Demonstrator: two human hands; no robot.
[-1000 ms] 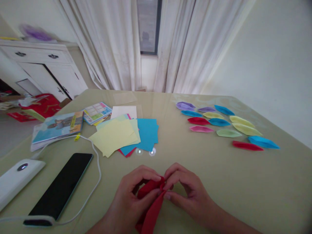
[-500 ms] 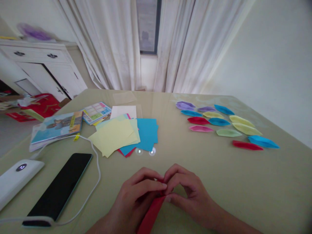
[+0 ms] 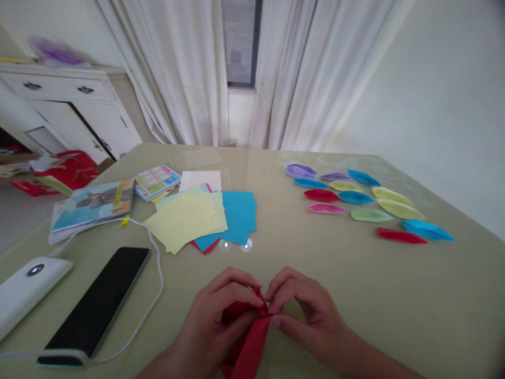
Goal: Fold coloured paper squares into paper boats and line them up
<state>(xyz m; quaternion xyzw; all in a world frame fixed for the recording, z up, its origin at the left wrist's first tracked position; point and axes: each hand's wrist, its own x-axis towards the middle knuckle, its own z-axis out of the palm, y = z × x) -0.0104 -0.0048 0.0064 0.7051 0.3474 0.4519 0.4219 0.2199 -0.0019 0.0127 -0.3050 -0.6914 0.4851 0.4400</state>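
Where hands (image 3: 213, 321) (image 3: 313, 310) pinch, folded red ppr (image 3: 251, 347) narrows.

One held red paper (image 3: 251, 348), two red boats (image 3: 402, 236), three yellow boats (image 3: 401, 208), four blue boats (image 3: 355, 197), one pink boat (image 3: 326, 209), one green boat (image 3: 371, 215)

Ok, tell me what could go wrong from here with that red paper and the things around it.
The red paper could tear or crease crookedly where the left hand and right hand pinch it close together. The white cable curves near the left hand and crosses the phone's near end, so a snag might shift both. The loose sheets overlap unevenly and could slide if brushed.
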